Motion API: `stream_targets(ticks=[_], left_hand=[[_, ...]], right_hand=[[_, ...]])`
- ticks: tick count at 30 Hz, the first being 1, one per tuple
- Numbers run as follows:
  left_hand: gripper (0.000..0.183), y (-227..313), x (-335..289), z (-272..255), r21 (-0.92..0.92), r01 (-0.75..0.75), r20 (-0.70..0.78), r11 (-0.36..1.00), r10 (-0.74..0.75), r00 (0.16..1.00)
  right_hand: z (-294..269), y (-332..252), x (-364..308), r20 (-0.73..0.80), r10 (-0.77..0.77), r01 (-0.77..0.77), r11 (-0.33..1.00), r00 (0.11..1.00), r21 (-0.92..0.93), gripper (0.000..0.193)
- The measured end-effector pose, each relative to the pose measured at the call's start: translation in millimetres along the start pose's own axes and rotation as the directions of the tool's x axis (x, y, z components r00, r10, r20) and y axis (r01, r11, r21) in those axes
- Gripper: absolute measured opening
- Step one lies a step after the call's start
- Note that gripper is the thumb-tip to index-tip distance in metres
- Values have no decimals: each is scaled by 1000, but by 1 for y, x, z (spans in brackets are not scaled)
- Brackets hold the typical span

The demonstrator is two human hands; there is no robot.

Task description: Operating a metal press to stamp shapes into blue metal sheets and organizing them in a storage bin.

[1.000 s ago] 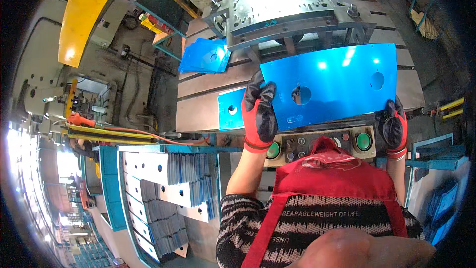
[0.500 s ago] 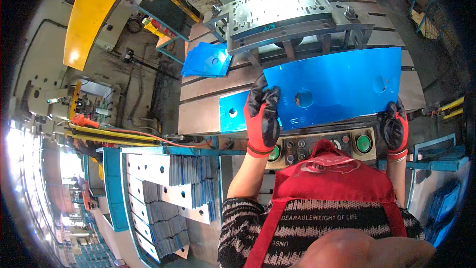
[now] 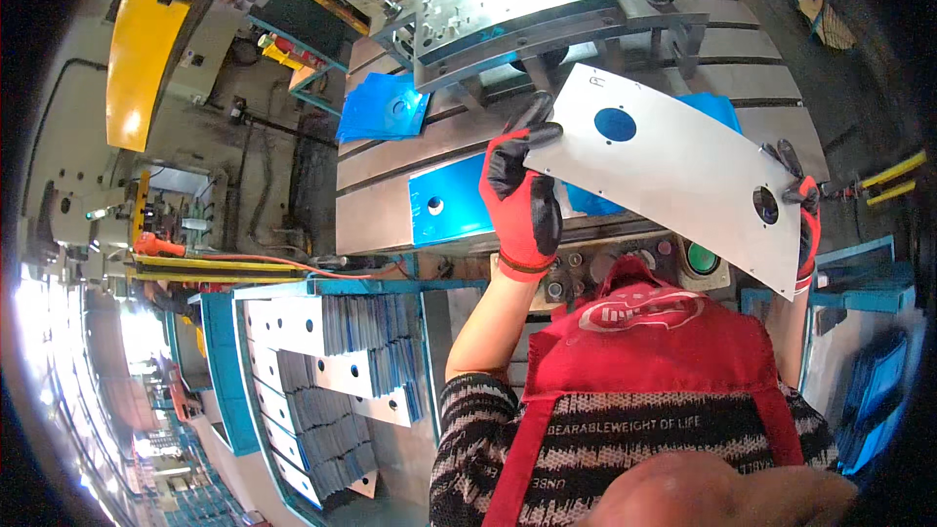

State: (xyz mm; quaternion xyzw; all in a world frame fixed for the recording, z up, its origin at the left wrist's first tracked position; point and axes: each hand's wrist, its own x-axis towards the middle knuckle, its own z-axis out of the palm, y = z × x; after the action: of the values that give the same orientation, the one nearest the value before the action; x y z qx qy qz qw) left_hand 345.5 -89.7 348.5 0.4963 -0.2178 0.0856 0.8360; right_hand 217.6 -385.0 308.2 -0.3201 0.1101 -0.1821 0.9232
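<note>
A flat metal panel (image 3: 683,171) hangs tilted in front of me, its pale silver side showing, with two large round holes and several small ones. Its left end is gripped by my left hand (image 3: 527,190), closed on the edge in a red and black glove. My right hand (image 3: 803,215), gloved the same way, is closed at the right edge, partly hidden behind the panel. Below and beyond it, a blue film-covered panel (image 3: 454,200) lies on the slotted metal bed (image 3: 376,205). More blue sheet (image 3: 712,109) peeks out behind the held panel.
A metal die block (image 3: 517,5) stands on the bed at the back, with a pile of blue panels (image 3: 381,107) to its left. A green push button (image 3: 701,259) sits on the near control box. At lower left, a blue-framed rack (image 3: 429,361) holds stacked panels.
The panel has turned over from its blue side to its silver side, and its right end has dipped toward me. Both hands still hold it.
</note>
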Motion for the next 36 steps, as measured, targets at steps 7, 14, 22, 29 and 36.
stream_targets(ticks=[7,14,22,29,36], left_hand=[[24,-9,-6,16,73,-97,49,993,93,994],[47,-16,-31,33,-31,93,2,995,-93,996],[42,-41,-74,6,57,216,-200,975,-200,959],[47,-13,-96,-3,256,245,-306,935,-162,938],[76,65,-122,-11,988,-95,58,125,271,961]], right_hand=[[1,-28,5,-307,301,-155,894,903,421,52],[-66,-43,-2,406,-270,469,692,873,-548,45],[-122,-69,8,232,-88,240,560,969,-793,40],[-76,-9,17,98,146,-60,802,984,-594,31],[-94,24,17,202,95,36,826,975,-562,34]])
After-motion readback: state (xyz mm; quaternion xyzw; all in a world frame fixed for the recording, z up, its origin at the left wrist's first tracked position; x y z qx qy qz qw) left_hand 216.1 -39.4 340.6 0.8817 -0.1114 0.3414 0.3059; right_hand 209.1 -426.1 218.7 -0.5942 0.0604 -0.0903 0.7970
